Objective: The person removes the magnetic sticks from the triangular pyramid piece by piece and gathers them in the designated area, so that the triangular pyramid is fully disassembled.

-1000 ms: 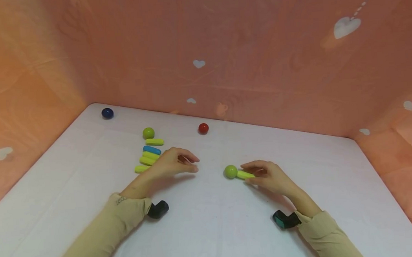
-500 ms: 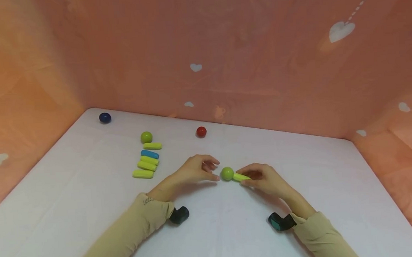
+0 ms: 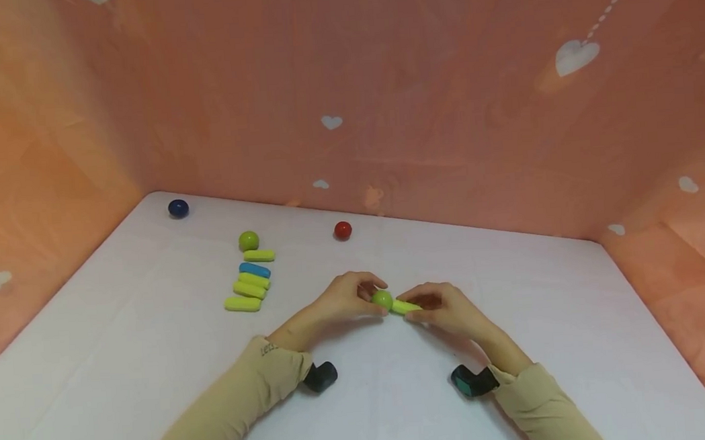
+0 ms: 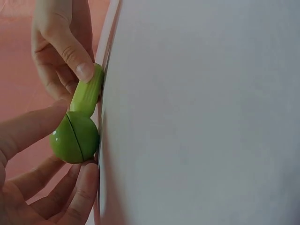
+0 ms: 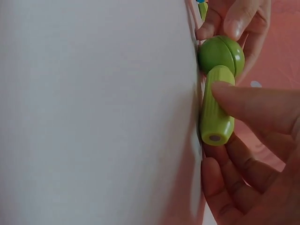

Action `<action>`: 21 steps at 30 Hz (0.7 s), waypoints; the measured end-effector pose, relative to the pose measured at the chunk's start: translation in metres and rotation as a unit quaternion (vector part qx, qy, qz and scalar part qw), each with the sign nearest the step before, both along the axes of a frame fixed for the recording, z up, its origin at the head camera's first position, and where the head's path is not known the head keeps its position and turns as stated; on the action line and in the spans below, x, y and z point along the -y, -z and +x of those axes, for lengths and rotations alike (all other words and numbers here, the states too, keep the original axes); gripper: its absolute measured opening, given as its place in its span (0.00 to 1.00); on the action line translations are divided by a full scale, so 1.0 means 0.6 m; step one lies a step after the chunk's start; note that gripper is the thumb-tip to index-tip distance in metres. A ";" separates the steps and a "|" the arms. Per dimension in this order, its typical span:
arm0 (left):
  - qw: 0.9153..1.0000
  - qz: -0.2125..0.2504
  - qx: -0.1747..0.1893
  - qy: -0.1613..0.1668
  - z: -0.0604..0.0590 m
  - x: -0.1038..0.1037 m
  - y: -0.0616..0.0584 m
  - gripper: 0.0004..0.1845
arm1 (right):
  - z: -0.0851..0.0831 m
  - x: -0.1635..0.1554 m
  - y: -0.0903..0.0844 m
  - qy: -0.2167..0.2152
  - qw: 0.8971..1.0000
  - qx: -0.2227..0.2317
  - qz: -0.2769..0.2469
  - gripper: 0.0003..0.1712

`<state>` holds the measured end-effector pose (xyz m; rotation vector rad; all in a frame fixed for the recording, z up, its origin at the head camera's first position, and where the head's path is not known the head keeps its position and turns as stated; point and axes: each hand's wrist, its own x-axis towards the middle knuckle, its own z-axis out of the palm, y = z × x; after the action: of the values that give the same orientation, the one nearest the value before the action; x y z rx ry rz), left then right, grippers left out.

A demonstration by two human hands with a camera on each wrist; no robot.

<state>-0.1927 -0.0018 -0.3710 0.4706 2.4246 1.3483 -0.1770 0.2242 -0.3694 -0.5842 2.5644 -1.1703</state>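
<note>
A green ball lies on the white table, touching the end of a short green rod. My left hand pinches the ball between thumb and fingers. My right hand pinches the rod, thumb on top and fingers beneath. In the right wrist view the ball meets the rod's far end, with the left hand's fingers around it.
To the left lies a row of green rods with one blue rod, topped by another green ball. A red ball and a dark blue ball sit near the pink back wall.
My left hand moved right, from beside the row of rods to the green ball, and took hold of it. The right hand kept its hold on the rod and shifted slightly left.
</note>
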 end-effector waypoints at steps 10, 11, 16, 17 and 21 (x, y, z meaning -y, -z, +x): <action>1.000 -0.005 -0.020 0.004 -0.002 0.004 -0.001 0.19 | -0.006 0.007 -0.001 -0.004 1.000 0.007 0.000 0.16; 1.000 -0.005 -0.020 0.003 -0.002 0.004 0.000 0.19 | -0.006 0.008 -0.001 -0.004 1.000 0.006 0.000 0.16; 1.000 -0.009 -0.020 0.003 -0.002 0.004 0.000 0.17 | -0.007 0.010 -0.002 0.004 1.000 0.007 0.000 0.15; 1.000 -0.013 -0.020 0.005 -0.003 0.003 0.000 0.16 | -0.007 0.009 -0.003 0.006 1.000 0.009 0.001 0.15; 0.999 -0.020 -0.017 0.018 -0.004 -0.003 0.001 0.16 | -0.005 0.004 -0.007 0.010 1.000 0.014 0.010 0.15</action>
<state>-0.1950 -0.0001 -0.3714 0.5287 2.4536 1.2837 -0.1802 0.2219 -0.3654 -0.5353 2.5623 -1.1486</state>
